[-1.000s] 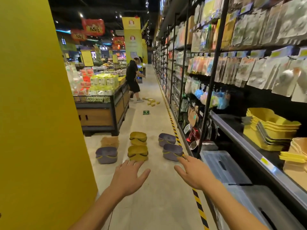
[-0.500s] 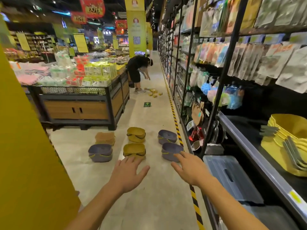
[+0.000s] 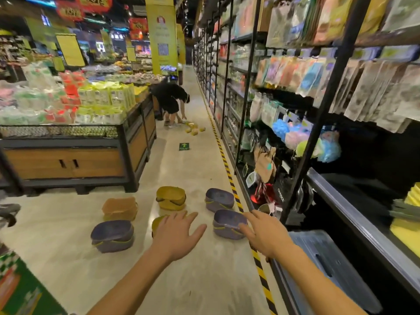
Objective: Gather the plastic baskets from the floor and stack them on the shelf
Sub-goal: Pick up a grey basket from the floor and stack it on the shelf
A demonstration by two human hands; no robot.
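Reaching with left hand and right hand, both spread, grasping nothing; six baskets lying ahead on the floor, none gathered; shelf waiting rightward.

Six baskets sit on the pale floor near its striped right edge: two purple beside the stripe, two yellow left of them, then a tan one and a third purple one. The shelf carries stacked yellow baskets at its right end.
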